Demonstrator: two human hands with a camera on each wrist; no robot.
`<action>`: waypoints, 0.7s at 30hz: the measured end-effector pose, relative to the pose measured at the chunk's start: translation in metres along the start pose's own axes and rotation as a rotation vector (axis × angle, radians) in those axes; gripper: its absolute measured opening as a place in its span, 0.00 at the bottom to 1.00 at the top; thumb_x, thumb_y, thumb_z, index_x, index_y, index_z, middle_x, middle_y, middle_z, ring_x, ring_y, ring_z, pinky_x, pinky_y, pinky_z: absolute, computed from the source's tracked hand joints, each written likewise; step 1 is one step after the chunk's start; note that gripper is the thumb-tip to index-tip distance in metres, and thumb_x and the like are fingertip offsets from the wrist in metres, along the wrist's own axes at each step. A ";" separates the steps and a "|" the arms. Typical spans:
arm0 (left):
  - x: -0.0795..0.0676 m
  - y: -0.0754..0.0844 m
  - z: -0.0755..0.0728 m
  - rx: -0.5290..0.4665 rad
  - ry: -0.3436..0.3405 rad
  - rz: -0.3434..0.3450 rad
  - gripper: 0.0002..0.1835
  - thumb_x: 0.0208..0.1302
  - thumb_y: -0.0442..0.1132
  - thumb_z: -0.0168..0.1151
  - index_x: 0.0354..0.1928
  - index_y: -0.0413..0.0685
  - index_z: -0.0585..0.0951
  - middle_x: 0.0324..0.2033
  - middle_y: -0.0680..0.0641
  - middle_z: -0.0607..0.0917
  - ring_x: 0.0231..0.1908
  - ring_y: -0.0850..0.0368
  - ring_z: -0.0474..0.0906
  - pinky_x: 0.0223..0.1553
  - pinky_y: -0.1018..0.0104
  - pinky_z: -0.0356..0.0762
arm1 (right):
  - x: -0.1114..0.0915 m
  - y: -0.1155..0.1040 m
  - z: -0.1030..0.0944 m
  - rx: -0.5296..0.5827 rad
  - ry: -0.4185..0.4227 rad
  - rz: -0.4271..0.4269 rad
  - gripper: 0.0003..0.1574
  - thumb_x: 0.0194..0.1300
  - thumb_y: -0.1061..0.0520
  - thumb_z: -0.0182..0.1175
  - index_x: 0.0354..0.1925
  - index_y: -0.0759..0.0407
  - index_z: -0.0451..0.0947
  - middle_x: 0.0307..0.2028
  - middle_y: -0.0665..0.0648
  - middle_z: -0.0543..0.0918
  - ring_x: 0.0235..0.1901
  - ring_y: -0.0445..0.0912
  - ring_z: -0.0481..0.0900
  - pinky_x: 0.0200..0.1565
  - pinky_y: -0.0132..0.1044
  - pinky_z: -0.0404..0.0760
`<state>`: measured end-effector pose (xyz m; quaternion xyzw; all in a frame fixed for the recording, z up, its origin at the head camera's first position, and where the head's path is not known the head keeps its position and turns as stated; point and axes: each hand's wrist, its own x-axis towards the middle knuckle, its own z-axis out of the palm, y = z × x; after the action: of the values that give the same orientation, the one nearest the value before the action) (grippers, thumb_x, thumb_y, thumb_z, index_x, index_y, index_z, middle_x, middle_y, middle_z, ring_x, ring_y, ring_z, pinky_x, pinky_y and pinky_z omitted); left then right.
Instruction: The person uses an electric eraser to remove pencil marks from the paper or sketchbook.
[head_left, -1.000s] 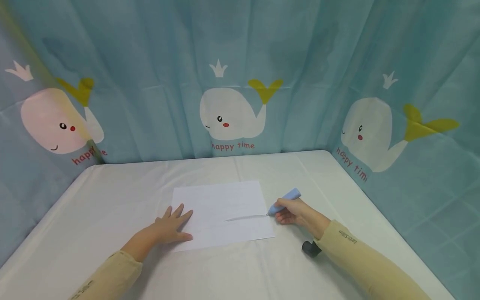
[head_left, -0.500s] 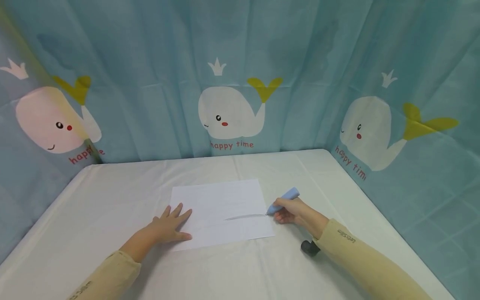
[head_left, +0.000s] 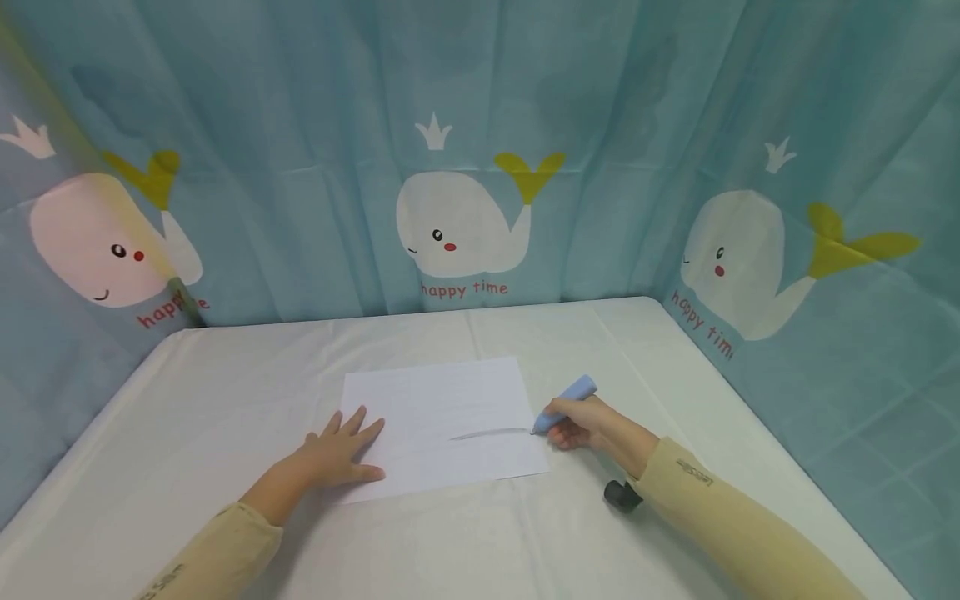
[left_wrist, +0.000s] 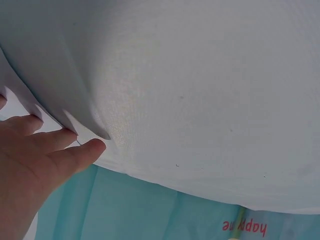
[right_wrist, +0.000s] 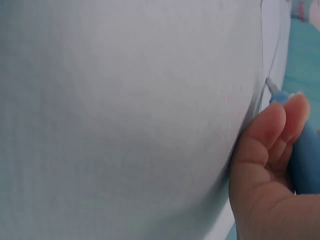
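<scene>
A white sheet of paper (head_left: 442,400) lies on the table, with a thin grey slit-like streak (head_left: 487,433) running toward its right edge. Whether that streak is cut or drawn I cannot tell. My left hand (head_left: 337,454) rests with spread fingers on the paper's left side; the left wrist view shows its fingers (left_wrist: 75,155) at the paper's edge. My right hand (head_left: 581,422) grips a thick light-blue pen-shaped tool (head_left: 577,389) with a narrow grey tip. That tip is at the paper's right edge, near the streak's end. Fingertips and thumb pinch the blue body (right_wrist: 305,160) in the right wrist view.
A small black cylindrical object (head_left: 621,497) lies by the right sleeve, partly hidden under it. White cloth covers the table (head_left: 420,550). A blue curtain (head_left: 337,208) with printed whales stands along the back and both sides.
The tool's tip has shifted very slightly toward the near side at the paper's right edge. My left hand and the paper have stayed in place, while the head view has tilted a little.
</scene>
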<state>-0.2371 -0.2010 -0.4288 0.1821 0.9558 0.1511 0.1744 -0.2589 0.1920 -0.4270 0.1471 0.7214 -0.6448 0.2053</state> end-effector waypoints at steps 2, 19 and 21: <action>0.000 0.000 0.000 -0.003 0.000 0.001 0.50 0.57 0.64 0.64 0.72 0.41 0.60 0.71 0.27 0.49 0.67 0.19 0.37 0.56 0.20 0.40 | -0.001 0.000 0.001 -0.004 0.001 0.000 0.15 0.62 0.61 0.58 0.42 0.73 0.76 0.19 0.55 0.79 0.18 0.41 0.77 0.27 0.31 0.79; -0.001 0.001 -0.002 0.017 -0.003 -0.006 0.49 0.57 0.62 0.65 0.72 0.41 0.60 0.71 0.27 0.49 0.67 0.19 0.38 0.56 0.20 0.41 | 0.000 0.000 0.002 0.007 -0.005 -0.007 0.16 0.62 0.60 0.58 0.43 0.73 0.76 0.19 0.55 0.79 0.18 0.41 0.77 0.28 0.32 0.79; 0.000 0.001 -0.001 0.017 -0.003 -0.006 0.49 0.57 0.62 0.65 0.72 0.41 0.60 0.71 0.27 0.49 0.67 0.19 0.38 0.56 0.20 0.41 | 0.000 0.000 0.002 0.007 -0.004 -0.004 0.16 0.63 0.60 0.57 0.43 0.74 0.76 0.19 0.55 0.79 0.18 0.41 0.77 0.28 0.31 0.80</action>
<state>-0.2369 -0.2002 -0.4270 0.1808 0.9574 0.1421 0.1748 -0.2580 0.1898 -0.4274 0.1449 0.7192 -0.6479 0.2049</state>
